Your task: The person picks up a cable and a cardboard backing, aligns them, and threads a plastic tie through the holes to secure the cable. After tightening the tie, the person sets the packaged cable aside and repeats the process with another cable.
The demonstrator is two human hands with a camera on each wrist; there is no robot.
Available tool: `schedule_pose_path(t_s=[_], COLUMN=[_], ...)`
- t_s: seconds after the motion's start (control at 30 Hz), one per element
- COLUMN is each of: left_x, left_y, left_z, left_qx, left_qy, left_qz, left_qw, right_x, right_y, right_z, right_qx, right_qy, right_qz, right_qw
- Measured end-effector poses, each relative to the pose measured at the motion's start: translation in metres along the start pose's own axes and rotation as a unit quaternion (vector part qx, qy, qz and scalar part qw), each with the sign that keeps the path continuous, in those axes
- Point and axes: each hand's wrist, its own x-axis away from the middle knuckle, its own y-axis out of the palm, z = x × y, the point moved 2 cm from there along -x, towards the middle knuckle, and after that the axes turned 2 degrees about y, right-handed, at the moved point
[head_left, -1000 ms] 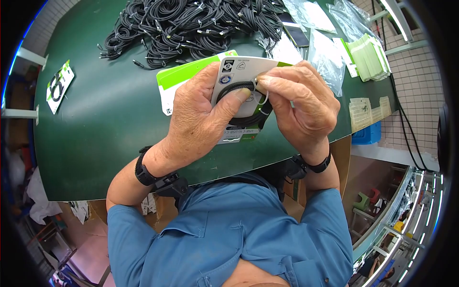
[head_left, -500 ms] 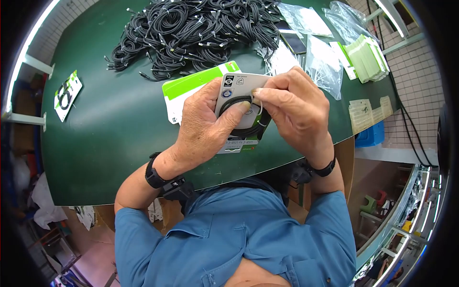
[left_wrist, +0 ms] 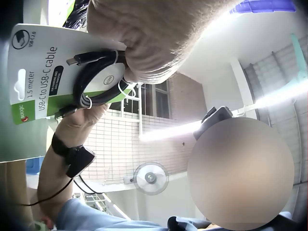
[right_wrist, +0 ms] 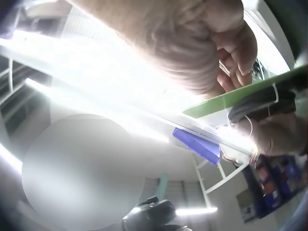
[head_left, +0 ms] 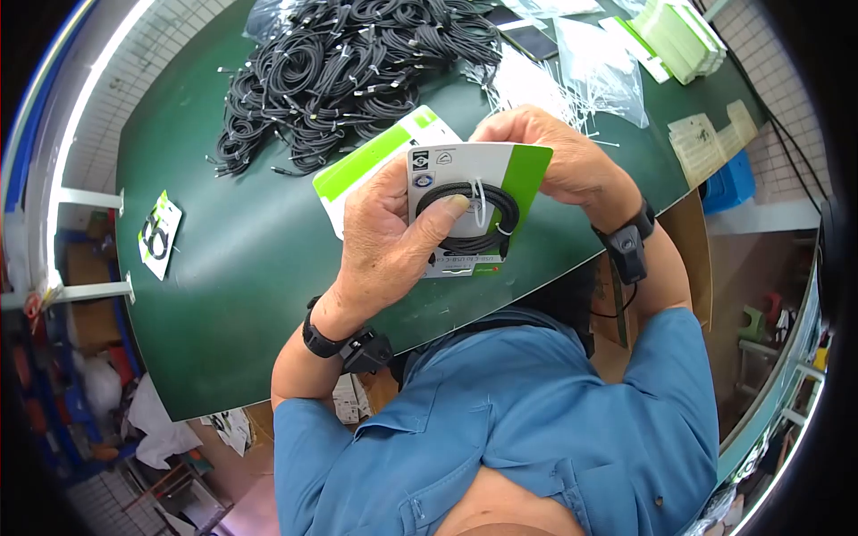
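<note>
My left hand grips a white and green packaging card, its thumb pressing a coiled black USB-C cable to the card's face. A white cable tie stands up as a loop across the coil near the thumb. Behind the card's far edge is my right hand, its fingertips hidden in the head view. In the right wrist view the right fingers bend close to the back of the card; I cannot tell what they hold. The left wrist view shows the printed card and a cable plug.
A big heap of coiled black cables covers the back of the green table. More cards lie behind my left hand. Loose white cable ties and a plastic bag lie at back right, near stacked cards. A carded cable lies far left.
My right hand has left the tie at the card's front and moved behind the card. The card now faces the head camera more squarely. The head view has shifted.
</note>
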Motion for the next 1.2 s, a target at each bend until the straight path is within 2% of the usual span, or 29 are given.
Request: schedule_pose_path(t_s=[0.03,0.1,0.2,0.4,0.5,0.53,0.57,0.6,0.63,0.67,0.73,0.77,0.8,0.87,0.9,0.97,1.2], left_x=[0.001,0.005,0.004,0.0,0.004,0.004,0.005,0.008,0.011,0.014,0.016,0.012,0.008,0.006,0.006,0.009,0.029], left_y=[0.0,0.0,0.0,-0.012,-0.012,-0.01,-0.008,-0.005,-0.001,0.003,0.002,-0.001,-0.004,-0.008,-0.01,-0.013,-0.029], left_z=[0.001,0.004,-0.003,-0.016,-0.014,-0.012,-0.009,-0.006,-0.002,0.003,0.008,0.008,0.005,-0.001,-0.003,-0.006,-0.009], left_qx=[0.003,-0.014,-0.003,-0.013,-0.024,-0.028,-0.032,-0.031,-0.042,-0.054,-0.066,-0.071,-0.075,-0.08,-0.079,-0.077,-0.098], left_qy=[-0.002,-0.016,-0.018,-0.011,-0.001,0.009,0.019,0.014,0.021,0.029,0.035,0.013,-0.008,-0.034,-0.019,0.012,0.008], left_qz=[-0.006,0.012,0.046,0.041,0.037,0.03,0.022,0.025,0.019,0.014,0.023,0.018,0.013,0.014,0.022,0.037,0.07], left_qw=[1.0,1.0,0.999,0.999,0.999,0.999,0.999,0.999,0.999,0.998,0.997,0.997,0.997,0.996,0.996,0.996,0.993], right_x=[-0.004,-0.005,-0.008,-0.015,-0.017,-0.019,-0.022,-0.023,-0.024,-0.025,-0.023,-0.023,-0.021,-0.016,-0.015,-0.027,-0.036], right_y=[-0.002,-0.002,0.002,-0.006,-0.008,-0.011,-0.015,-0.018,-0.019,-0.018,-0.019,-0.018,-0.014,-0.001,0.004,0.001,0.017], right_z=[0.003,0.007,0.009,0.016,0.012,0.014,0.016,0.019,0.022,0.025,0.03,0.033,0.031,0.02,0.019,0.03,0.038], right_qx=[-0.002,-0.053,-0.064,-0.066,0.064,0.061,0.194,0.322,0.443,0.441,0.219,0.1,0.097,0.002,-0.046,-0.043,-0.053], right_qy=[0.0,0.006,-0.022,-0.02,-0.096,-0.093,-0.099,-0.104,-0.105,-0.103,-0.09,-0.077,-0.071,-0.103,-0.119,-0.108,-0.075], right_qz=[0.007,-0.037,-0.026,-0.023,-0.019,-0.021,0.045,0.109,0.169,0.164,0.127,0.106,0.098,0.0,-0.046,-0.054,-0.114], right_qw=[1.0,0.998,0.997,0.997,0.993,0.994,0.975,0.935,0.874,0.876,0.963,0.986,0.988,0.995,0.991,0.992,0.989])
